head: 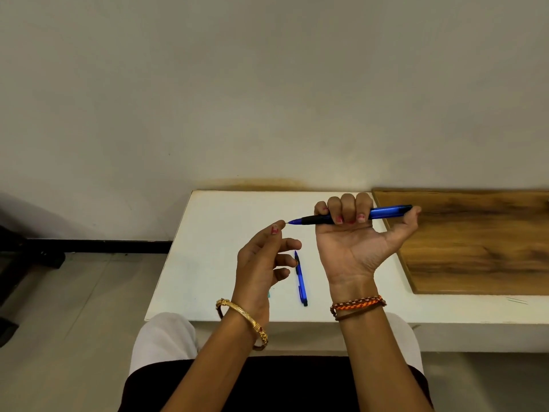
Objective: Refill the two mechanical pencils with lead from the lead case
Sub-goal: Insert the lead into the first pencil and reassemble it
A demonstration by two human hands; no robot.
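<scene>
My right hand (353, 233) grips a blue mechanical pencil (386, 212) with a black grip, held level above the white table (214, 263), tip pointing left and thumb on its rear end. My left hand (261, 263) is raised beside it, index fingertip touching a thin lead at the pencil's tip, the other fingers spread. A second blue mechanical pencil (300, 279) lies on the table between my hands, tip pointing away from me. A small teal object (269, 294), mostly hidden behind my left wrist, lies on the table; I cannot tell what it is.
A wooden board (481, 251) lies on the table's right part, just right of my right hand. A plain wall rises behind the table. The table's left edge drops to a tiled floor (74, 307). My lap is below the table's front edge.
</scene>
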